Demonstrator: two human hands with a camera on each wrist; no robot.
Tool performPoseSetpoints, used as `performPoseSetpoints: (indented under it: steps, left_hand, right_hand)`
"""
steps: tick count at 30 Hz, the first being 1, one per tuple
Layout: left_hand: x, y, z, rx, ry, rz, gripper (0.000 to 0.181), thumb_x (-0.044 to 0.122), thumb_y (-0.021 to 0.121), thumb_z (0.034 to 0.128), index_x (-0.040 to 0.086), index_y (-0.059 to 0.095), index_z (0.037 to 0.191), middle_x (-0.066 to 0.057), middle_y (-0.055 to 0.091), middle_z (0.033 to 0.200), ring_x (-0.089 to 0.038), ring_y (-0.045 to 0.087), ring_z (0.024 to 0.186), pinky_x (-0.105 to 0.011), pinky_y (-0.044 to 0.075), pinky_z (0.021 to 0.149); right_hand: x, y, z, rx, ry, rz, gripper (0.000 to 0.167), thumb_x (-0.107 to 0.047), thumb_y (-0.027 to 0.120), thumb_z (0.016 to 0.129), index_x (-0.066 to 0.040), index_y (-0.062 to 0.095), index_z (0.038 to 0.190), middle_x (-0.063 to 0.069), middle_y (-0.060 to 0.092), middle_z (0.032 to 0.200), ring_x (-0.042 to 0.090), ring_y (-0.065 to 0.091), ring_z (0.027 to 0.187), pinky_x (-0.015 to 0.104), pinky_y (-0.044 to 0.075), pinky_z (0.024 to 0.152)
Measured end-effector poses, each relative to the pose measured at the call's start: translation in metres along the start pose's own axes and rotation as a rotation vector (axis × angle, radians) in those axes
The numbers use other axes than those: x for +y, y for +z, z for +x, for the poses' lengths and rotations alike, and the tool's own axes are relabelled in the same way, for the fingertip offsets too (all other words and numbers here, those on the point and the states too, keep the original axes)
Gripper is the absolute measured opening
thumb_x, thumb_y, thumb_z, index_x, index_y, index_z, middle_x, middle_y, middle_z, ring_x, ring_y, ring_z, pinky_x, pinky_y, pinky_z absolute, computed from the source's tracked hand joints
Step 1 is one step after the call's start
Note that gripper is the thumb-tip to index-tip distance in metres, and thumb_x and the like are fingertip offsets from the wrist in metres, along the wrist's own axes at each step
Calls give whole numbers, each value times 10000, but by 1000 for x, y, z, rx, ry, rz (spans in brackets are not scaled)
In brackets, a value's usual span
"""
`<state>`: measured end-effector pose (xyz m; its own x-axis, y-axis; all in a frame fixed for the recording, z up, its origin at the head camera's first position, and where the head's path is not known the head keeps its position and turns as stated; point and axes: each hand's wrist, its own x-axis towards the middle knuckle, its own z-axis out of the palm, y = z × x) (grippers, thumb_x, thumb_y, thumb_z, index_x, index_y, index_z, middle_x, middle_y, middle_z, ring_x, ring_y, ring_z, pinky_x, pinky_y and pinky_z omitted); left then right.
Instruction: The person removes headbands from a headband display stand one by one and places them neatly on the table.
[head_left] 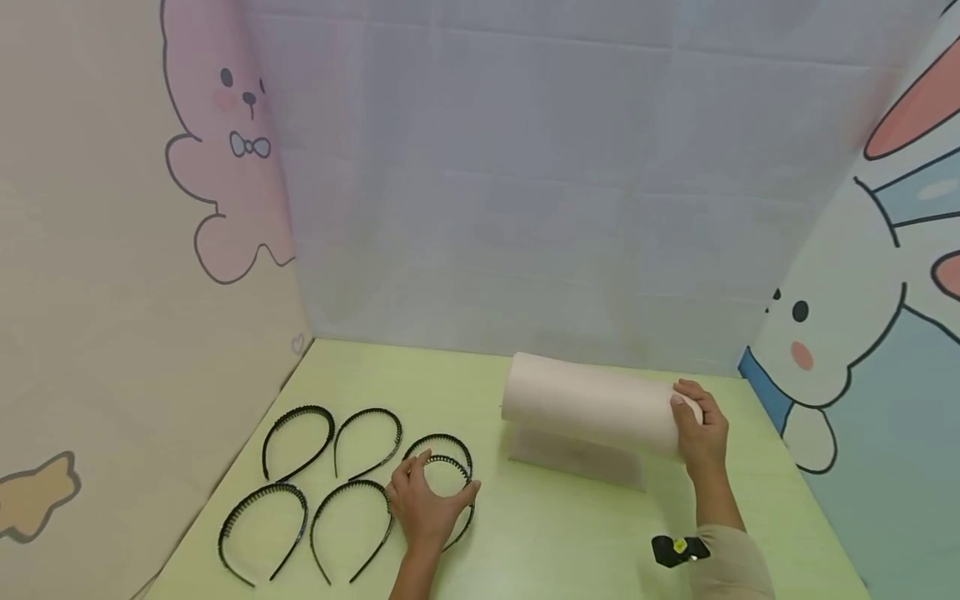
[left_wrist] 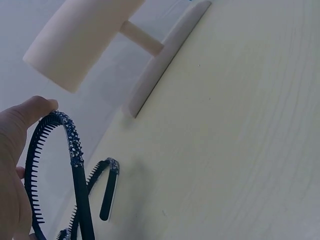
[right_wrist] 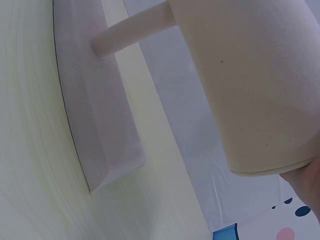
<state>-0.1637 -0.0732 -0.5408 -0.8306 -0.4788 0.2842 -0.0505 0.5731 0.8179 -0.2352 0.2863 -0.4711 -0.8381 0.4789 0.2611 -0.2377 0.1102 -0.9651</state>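
Note:
My left hand [head_left: 425, 504] holds a black toothed headband [left_wrist: 81, 192] with glittery specks along its top. In the left wrist view the thumb presses on the band's crown, while other fingers are partly hidden. Just behind it on the table is another black headband [head_left: 442, 437]. At the right, my right hand [head_left: 703, 433] grips the end of a cream padded roll [head_left: 588, 406], thumb in front and fingers over the top. A short post [right_wrist: 135, 32] joins this roll to a long flat base [head_left: 577, 460] on the table, forming a display stand.
Several more black headbands lie at the left of the pale green table [head_left: 555, 542], among them one at the back [head_left: 330, 425] and one in front [head_left: 302, 508]. A white wall sheet [head_left: 480, 192] and cartoon-printed side walls enclose the table.

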Motion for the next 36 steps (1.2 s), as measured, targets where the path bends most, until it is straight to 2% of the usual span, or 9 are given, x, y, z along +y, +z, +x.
performPoseSetpoints:
  steps: [6,13,21,27,32,36]
  left_hand:
    - [-7,-1,-6,-29,-59,67,814,406,913,454,106,591,1139,-146,461,1165,-350,337,1078,-527,280,860]
    - [-10,0,-11,-124,-163,161,818,443,900,436,117,589,1119,-160,432,1139,-368,303,1076,-550,247,831]
    - [-13,-2,-14,-207,-232,245,834,494,888,402,113,564,1070,-196,408,1133,-384,289,1026,-555,248,767]
    - [-14,-4,-15,-280,-255,307,857,529,870,405,88,527,1054,-215,384,1073,-389,286,959,-534,262,729]
    - [-17,-5,-18,-342,-259,344,831,549,857,398,88,524,1004,-191,383,998,-386,286,927,-540,264,720]
    - [-18,-7,-19,-385,-260,358,781,512,864,384,113,532,968,-195,384,1003,-392,281,943,-556,261,731]
  right_hand:
    - [2,0,1,-7,12,4,238,-31,581,892,80,580,1102,-76,562,1154,97,436,1156,286,341,934]
    - [4,1,2,-13,8,26,229,-25,584,891,69,591,1099,-63,564,1162,100,435,1160,284,336,946]
    - [0,2,2,7,-11,7,227,-46,598,886,43,616,1094,-85,580,1138,106,453,1140,272,358,912]
    - [1,0,4,18,7,1,229,-57,601,888,15,628,1103,-89,575,1140,107,452,1130,293,356,906]
    - [0,-1,3,14,5,12,229,-17,597,880,56,610,1097,-86,581,1133,94,456,1128,268,356,910]
    - [-11,1,-4,3,-1,15,231,-9,589,878,80,596,1091,-82,580,1124,88,459,1110,259,358,891]
